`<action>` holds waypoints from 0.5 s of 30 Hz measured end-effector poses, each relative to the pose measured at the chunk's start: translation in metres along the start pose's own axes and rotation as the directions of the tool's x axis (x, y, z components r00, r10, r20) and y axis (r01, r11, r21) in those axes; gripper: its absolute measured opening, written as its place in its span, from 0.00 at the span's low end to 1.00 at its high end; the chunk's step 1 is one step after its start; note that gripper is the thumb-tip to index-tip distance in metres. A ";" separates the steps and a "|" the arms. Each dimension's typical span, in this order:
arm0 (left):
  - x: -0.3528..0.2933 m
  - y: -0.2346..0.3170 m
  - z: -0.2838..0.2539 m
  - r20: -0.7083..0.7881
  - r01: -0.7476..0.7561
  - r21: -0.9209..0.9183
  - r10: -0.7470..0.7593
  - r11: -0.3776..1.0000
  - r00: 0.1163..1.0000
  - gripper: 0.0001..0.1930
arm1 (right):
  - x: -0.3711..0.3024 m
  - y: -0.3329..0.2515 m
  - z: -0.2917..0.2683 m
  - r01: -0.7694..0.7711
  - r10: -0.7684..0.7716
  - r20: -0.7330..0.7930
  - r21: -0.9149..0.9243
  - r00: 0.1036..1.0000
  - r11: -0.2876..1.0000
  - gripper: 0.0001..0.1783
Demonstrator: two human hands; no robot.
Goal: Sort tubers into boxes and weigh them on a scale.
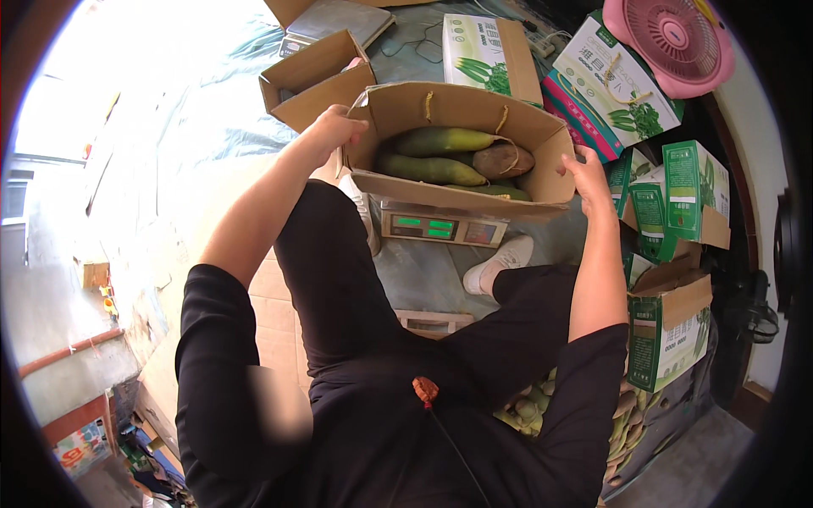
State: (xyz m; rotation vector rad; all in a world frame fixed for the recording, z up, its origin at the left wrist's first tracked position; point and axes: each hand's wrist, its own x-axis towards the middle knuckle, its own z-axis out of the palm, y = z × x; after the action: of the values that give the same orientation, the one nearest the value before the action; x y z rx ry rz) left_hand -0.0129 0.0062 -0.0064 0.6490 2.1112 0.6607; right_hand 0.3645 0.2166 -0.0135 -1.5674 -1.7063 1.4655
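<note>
An open cardboard box (pixel 466 102) is in front of me, with yellow rope handles on its far wall. Several long green radishes (pixel 428 169) lie inside, beside a brownish rounded root (pixel 512 161). My left hand (pixel 337 129) is closed on the box's upper left corner. At the opposite end my right hand (pixel 586 176) pinches the right edge, thumb toward the inside. Below the box's near side shows a digital scale (pixel 445 229) with a lit green display. I cannot tell whether the box rests on it or is held just above.
A smaller open carton (pixel 318 83) and another flat scale (pixel 334 25) stand beyond the box. Printed cartons (pixel 605 80), a pink fan (pixel 673 38) and green-white boxes (pixel 669 330) line the right. Loose radishes (pixel 627 423) lie beside my right leg; a small frame-like piece (pixel 434 322) lies between my legs.
</note>
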 end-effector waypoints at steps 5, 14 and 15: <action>-0.002 -0.003 -0.035 -0.108 -0.094 -0.171 0.076 0.981 0.991 0.18 | 0.002 -0.021 0.013 0.081 -0.088 0.048 0.125 0.995 0.989 0.27; -0.034 -0.095 -0.127 -0.320 -0.139 -0.312 0.034 0.940 0.947 0.38 | -0.029 -0.122 0.113 0.151 -0.191 0.283 0.157 0.940 0.976 0.32; -0.044 -0.109 -0.134 -0.373 -0.141 -0.327 0.009 0.934 0.928 0.39 | -0.033 -0.130 0.128 0.179 -0.214 0.326 0.134 0.921 0.975 0.34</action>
State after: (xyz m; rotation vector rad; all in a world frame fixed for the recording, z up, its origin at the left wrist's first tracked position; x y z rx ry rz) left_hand -0.1217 -0.1327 0.0182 0.4320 2.2276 1.2513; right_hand 0.2065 0.1565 0.0621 -1.0988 -1.8762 1.7613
